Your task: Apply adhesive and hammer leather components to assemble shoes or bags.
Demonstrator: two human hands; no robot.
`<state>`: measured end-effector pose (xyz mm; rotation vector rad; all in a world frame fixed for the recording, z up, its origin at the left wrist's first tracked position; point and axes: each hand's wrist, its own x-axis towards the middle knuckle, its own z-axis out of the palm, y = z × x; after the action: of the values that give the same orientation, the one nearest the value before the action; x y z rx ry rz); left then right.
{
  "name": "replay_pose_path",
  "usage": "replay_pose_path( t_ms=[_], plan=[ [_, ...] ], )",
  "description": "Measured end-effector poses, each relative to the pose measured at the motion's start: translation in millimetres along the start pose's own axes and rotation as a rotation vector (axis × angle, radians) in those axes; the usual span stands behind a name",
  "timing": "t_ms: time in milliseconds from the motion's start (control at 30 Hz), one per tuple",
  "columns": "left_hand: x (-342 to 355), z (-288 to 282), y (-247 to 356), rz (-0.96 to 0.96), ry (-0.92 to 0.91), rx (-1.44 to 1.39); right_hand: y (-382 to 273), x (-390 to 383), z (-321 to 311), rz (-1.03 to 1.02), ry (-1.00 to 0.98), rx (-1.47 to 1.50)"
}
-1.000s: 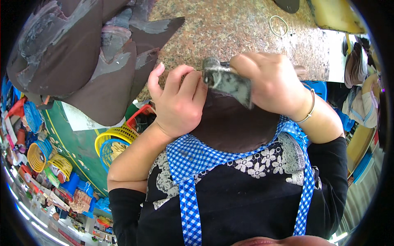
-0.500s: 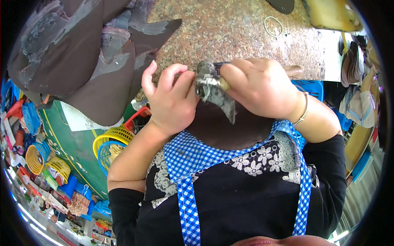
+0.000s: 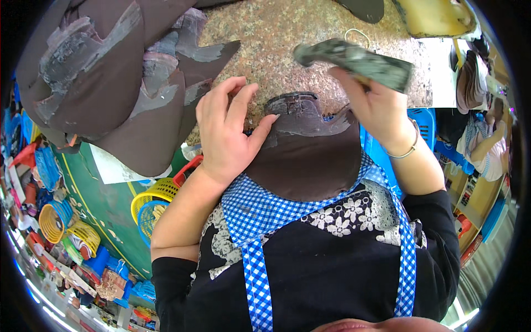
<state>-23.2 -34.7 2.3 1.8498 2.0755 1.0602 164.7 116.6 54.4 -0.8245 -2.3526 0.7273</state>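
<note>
A dark brown leather piece (image 3: 310, 157) lies at the table's near edge and hangs over my checked apron. Its far edge is a folded strip with greyish, dried glue-like smears. My left hand (image 3: 228, 130) is beside its left side, the thumb touching the leather and the other fingers spread above the stone top. Raised over the table to the right, my right hand (image 3: 381, 108) grips a shoemaker's hammer (image 3: 354, 61). The hammer's dark, worn head is blurred by motion and clear of the leather. Most of its handle is hidden in my hand.
A pile of similar brown leather pieces (image 3: 94, 83) covers the far left of the speckled stone tabletop (image 3: 260, 39). A rubber band (image 3: 358, 36) and a yellowish slab (image 3: 437, 19) lie farther back. Yellow basket (image 3: 157, 196) stands below left, blue crate (image 3: 423, 122) below right.
The hammer has risen from above the leather's far edge and swung up and right with my right hand. My left hand has drawn left, uncovering the folded strip.
</note>
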Motion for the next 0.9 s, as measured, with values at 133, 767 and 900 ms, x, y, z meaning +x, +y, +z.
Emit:
replay_pose_path(
  t_ms=[133, 767, 900],
  plan=[
    [13, 9, 3, 0.152, -0.077, 0.028, 1, -29, -13, 0.179, -0.406, -0.079],
    [311, 96, 0, 0.409, -0.222, -0.09, 57, -43, -87, 0.465, 0.653, 0.642],
    [385, 97, -51, 0.059, -0.179, -0.059, 73, -20, -87, 0.348, 0.377, 0.17]
  ],
)
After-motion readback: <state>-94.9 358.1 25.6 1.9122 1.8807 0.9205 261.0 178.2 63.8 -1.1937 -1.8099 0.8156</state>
